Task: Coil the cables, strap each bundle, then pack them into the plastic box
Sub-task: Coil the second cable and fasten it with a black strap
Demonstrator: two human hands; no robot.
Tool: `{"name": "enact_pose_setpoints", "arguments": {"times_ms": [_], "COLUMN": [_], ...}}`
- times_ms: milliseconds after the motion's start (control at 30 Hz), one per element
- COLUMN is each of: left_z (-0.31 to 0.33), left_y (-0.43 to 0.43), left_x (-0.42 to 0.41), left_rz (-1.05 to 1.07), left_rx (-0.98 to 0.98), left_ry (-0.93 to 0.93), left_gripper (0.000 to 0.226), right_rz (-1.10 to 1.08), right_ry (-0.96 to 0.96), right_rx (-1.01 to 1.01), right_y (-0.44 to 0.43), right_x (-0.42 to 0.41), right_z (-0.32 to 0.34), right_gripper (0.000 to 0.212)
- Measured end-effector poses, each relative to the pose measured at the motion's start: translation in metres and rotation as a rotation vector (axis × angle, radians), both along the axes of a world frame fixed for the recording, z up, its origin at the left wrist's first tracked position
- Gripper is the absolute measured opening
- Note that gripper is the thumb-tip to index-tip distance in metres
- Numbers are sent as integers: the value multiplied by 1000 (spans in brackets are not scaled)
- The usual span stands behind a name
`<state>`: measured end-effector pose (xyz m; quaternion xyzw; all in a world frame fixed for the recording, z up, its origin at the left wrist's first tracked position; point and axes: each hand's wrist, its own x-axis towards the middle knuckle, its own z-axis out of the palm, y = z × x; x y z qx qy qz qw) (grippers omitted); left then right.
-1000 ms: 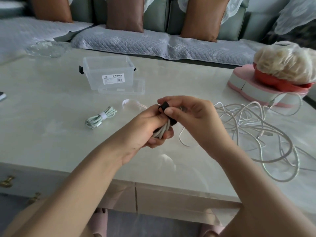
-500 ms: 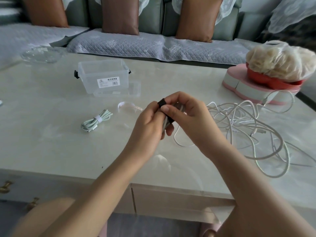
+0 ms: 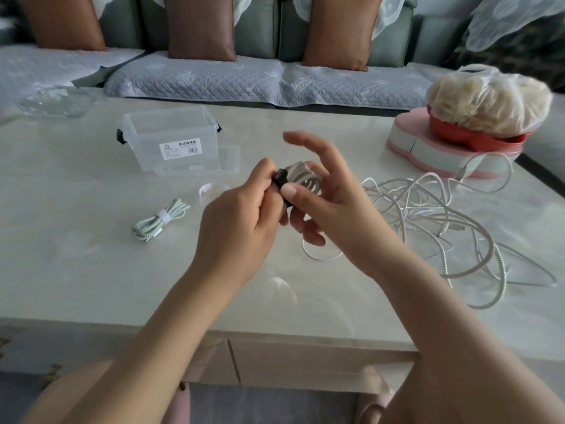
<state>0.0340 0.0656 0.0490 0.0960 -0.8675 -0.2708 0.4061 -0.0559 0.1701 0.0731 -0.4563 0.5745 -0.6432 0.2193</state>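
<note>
head: left hand (image 3: 241, 215), right hand (image 3: 331, 209) pinch coil (image 3: 303, 175), loops upward.

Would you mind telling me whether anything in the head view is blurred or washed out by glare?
Head view: the right hand shows motion blur on its raised fingers; the left hand and the cable coil look sharp; the glossy table carries a soft sheen, no harsh glare.

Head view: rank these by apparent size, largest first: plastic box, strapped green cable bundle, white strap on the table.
plastic box
strapped green cable bundle
white strap
The box lies farthest yet looks largest.
</note>
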Motion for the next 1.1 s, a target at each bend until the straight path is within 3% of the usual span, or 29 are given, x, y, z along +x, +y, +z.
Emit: {"name": "enact_pose_setpoints", "arguments": {"times_ms": [100,267,400,500,733,967,1100], "left_z": [0,0,0,-3,-10,-10,-6], "left_y": [6,-2,-9,-14,-13,-12,-13], "left_x": [-3,-5,-6,-6,-8,-6,-3], "left_rz": [27,14,-7,-26,6,63,11], "left_rx": [206,459,633,728,668,361,408], "left_ry": [60,53,-3,-56,-71,15,52], "left_gripper": [17,33,30,30,17,34,28], "right_rz": [-5,-140,-247,-238,-228,-45,4], "right_ry": [-32,-50,96,78,-88,-273,-338], "right_rx": [-56,-70,-50,-31,66,137,124], "right_y": [-3,-18,-25,-25,-21,-15,-15], "right_x": [1,12,14,15,11,2,5], "right_z": [-3,-15,-24,-27,-29,-25,-26], "right_gripper": [16,19,15,18,21,17,21]}}
